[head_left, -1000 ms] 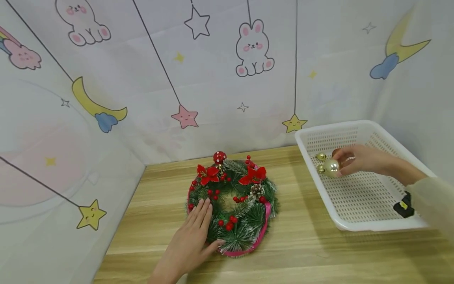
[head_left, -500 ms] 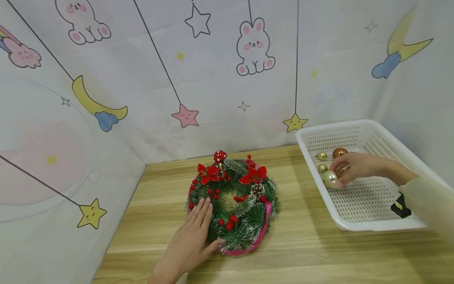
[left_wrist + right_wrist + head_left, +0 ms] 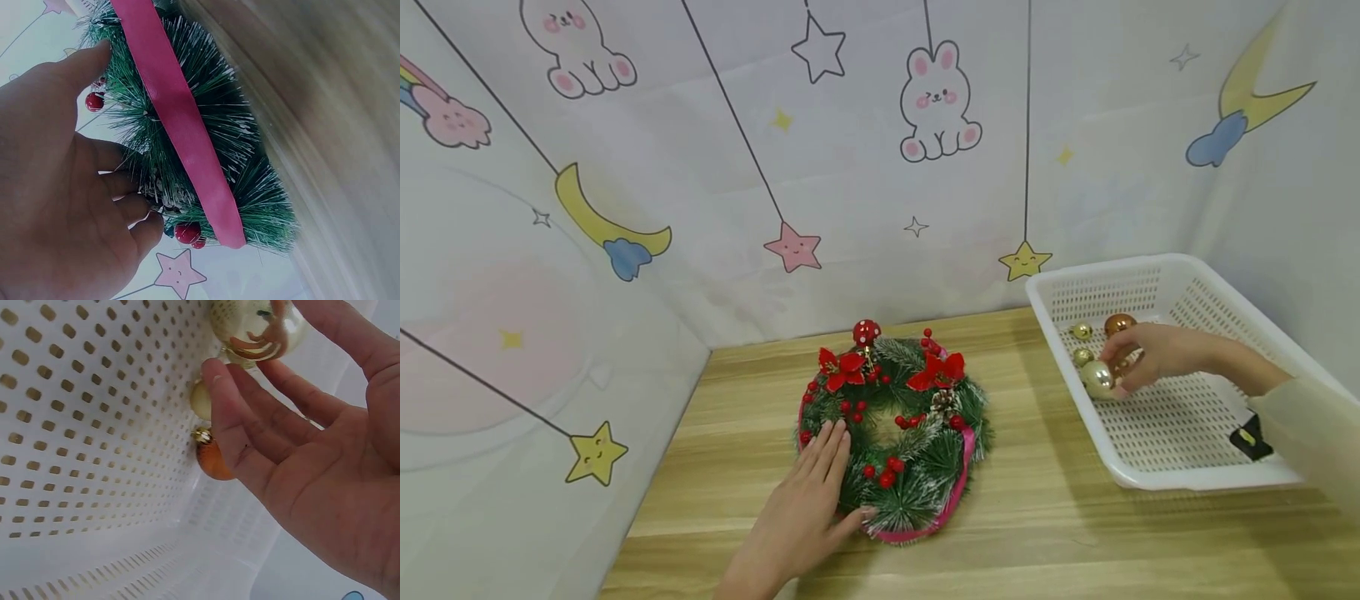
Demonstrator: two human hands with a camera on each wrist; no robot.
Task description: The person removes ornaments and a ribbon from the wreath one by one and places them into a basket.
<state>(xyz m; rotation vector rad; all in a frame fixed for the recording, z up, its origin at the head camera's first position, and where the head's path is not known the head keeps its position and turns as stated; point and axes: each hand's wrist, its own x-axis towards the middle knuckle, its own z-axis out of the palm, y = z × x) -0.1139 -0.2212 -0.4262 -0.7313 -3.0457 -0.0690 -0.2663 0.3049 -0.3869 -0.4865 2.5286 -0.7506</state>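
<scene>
A green Christmas wreath [image 3: 910, 467] with red berries, red flowers and a pink ribbon [image 3: 181, 125] lies on the wooden table [image 3: 1037, 533]. My left hand [image 3: 820, 492] rests flat on its near-left part, fingers straight, thumb at the outer edge. My right hand [image 3: 1150, 350] reaches into the white perforated basket [image 3: 1150, 265]. Its loosely extended fingers [image 3: 250, 425] and thumb lie against a shiny pale gold ball [image 3: 1097, 377] that sits on the basket floor. A copper ball [image 3: 1118, 323] and two small gold balls [image 3: 1081, 331] lie close by.
The basket stands at the table's right, against the side wall. Fabric walls printed with rabbits, stars and moons [image 3: 925, 167] enclose the table at the back, left and right. Bare wood lies between wreath and basket.
My right hand lowered the pale gold ball from the air onto the basket floor and its fingers have loosened. The left hand and wreath have not moved.
</scene>
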